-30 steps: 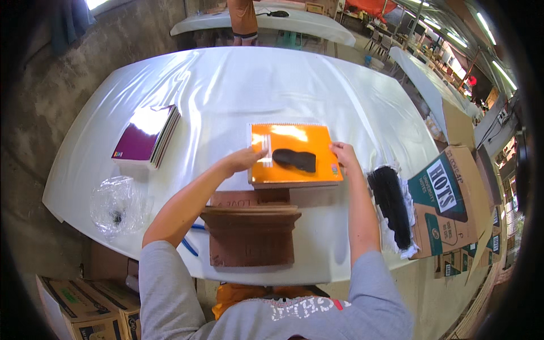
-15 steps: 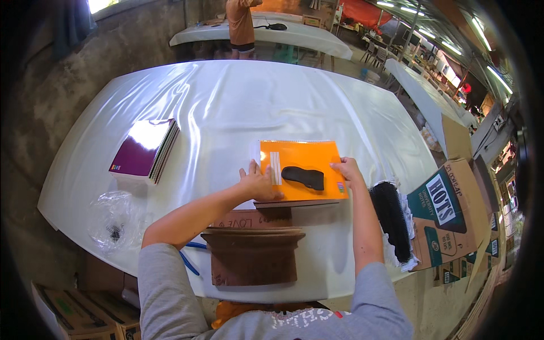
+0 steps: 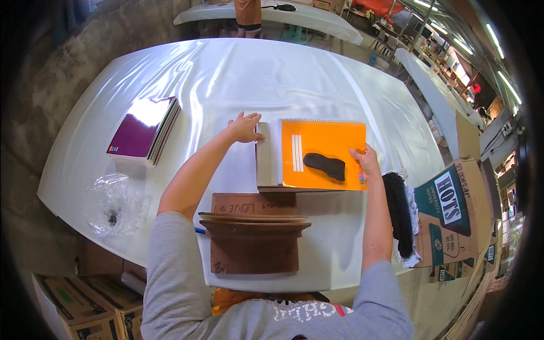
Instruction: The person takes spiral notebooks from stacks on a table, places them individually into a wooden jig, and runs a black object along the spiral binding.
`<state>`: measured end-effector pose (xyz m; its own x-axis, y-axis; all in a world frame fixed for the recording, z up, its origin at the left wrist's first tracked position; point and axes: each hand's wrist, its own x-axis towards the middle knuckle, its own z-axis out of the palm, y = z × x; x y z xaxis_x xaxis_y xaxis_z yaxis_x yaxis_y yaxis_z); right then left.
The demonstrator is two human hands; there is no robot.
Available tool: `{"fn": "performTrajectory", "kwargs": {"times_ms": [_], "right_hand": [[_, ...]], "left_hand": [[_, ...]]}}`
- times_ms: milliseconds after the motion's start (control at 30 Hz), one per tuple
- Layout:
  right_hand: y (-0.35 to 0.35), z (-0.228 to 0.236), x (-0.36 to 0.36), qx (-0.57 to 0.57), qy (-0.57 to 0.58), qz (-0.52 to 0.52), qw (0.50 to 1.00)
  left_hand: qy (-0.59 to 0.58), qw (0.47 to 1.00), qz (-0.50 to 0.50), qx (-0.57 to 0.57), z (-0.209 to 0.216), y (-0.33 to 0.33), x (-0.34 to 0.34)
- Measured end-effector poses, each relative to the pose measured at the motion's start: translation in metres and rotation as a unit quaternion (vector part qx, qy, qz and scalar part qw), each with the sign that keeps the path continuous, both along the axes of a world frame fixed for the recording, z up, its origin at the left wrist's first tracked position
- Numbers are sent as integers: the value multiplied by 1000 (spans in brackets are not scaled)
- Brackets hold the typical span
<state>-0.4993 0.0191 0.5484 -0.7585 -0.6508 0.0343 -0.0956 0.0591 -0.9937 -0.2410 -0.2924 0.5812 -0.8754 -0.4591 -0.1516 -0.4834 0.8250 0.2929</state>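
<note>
An orange spiral notebook [image 3: 292, 156] lies near the middle of the white table, on top of a grey-white board or pad [image 3: 267, 158] that shows along its left side. On its cover rests a flat black piece [image 3: 324, 166], shaped a bit like an insole. My right hand [image 3: 368, 161] pinches the notebook's right edge, thumb over the cover. My left hand [image 3: 245, 128] is at the upper left corner of the grey-white layer, fingers spread, thumb against that edge. Purple spiral notebooks [image 3: 136, 133] sit in a stack to the left.
A brown cardboard stand [image 3: 255, 246] is closest to me. Crumpled clear plastic [image 3: 113, 207] lies at the left. On the right are a black brush-like pad [image 3: 398, 215] and an open carton [image 3: 447, 212]. A person [image 3: 248, 17] stands beyond the table.
The orange notebook has shifted right, uncovering the grey-white layer at its left. My left hand has left the notebook's cover and moved up and left. The view has tilted slightly.
</note>
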Motion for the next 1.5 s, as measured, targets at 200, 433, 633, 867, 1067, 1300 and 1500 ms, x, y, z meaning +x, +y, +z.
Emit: {"fn": "performTrajectory", "kwargs": {"times_ms": [200, 433, 633, 867, 1067, 1300, 1500], "right_hand": [[12, -1, 0, -62, -87, 7, 994], [19, -3, -1, -125, -145, 8, 982], [23, 2, 3, -117, -221, 26, 968], [20, -4, 0, -101, -230, 30, 967], [16, -3, 8, -136, -266, 54, 953], [3, -7, 15, -100, -297, 120, 942], [3, -5, 16, -88, -304, 137, 939]], "left_hand": [[-18, 997, -54, -59, 8, -1, -13], [275, 801, 15, 532, 29, 35, -15], [286, 779, 38, 557, 31, 51, -22], [300, 801, 112, 506, 28, 48, -15], [300, 671, -45, 677, 39, 51, -5], [348, 522, -115, 770, 4, 77, -3], [295, 450, -36, 842, -1, 81, 4]]}}
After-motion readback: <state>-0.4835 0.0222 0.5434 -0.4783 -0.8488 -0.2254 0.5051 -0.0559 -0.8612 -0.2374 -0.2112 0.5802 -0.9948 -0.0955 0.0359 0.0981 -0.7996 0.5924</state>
